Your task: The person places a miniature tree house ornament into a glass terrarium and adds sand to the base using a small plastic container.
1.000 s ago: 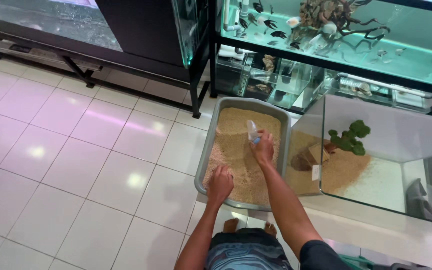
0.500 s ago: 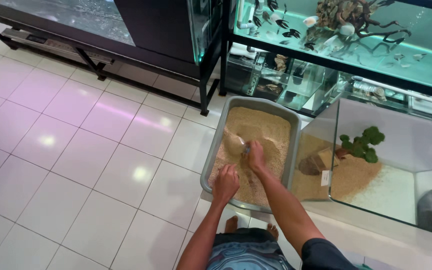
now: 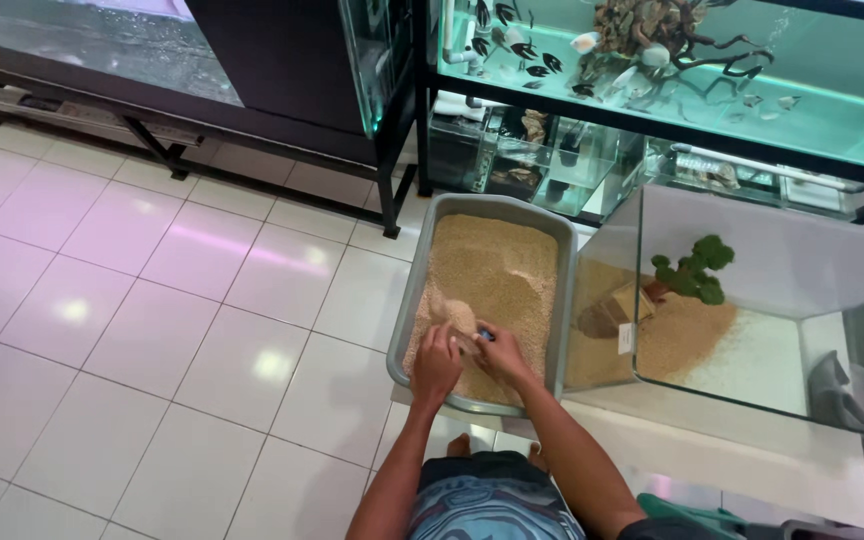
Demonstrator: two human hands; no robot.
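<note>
A small pale scoop or cup point(image 3: 460, 318), half sunk in tan sand point(image 3: 497, 275), sits at about 7 o'clock inside the grey plastic tub point(image 3: 562, 300) on the floor. It is too small to name with certainty; it looks like a rounded container being filled or pushed through the grains. The left hand point(image 3: 436, 362) rests against its near side, fingers curled loosely over the sand. Whether they close on the scoop itself I cannot tell. The right hand point(image 3: 500, 352) sits just beside it at 3 o'clock, pinched shut around something small and dark with a blue glint point(image 3: 485, 336), possibly a cap or handle.

Doing this well likely means keeping the scoop low and level so the grains stay inside the tub's walls, and drawing sand from the heaped far end at 12 o'clock instead of scraping the thin near corner. Both wrists should stay over the tub, since the white tile floor point(image 3: 152, 300) at 9 o'clock would catch any spill.

At 3 o'clock from the tub stands an open glass tank point(image 3: 802, 300), touching or nearly touching the tub's wall, with a sand slope, a brown rock piece point(image 3: 614, 308) and a green plant point(image 3: 694, 270) inside. At 12 o'clock a black metal stand point(image 3: 397, 190) carries lit aquariums point(image 3: 802, 110) with fish and driftwood point(image 3: 652, 30).
</note>
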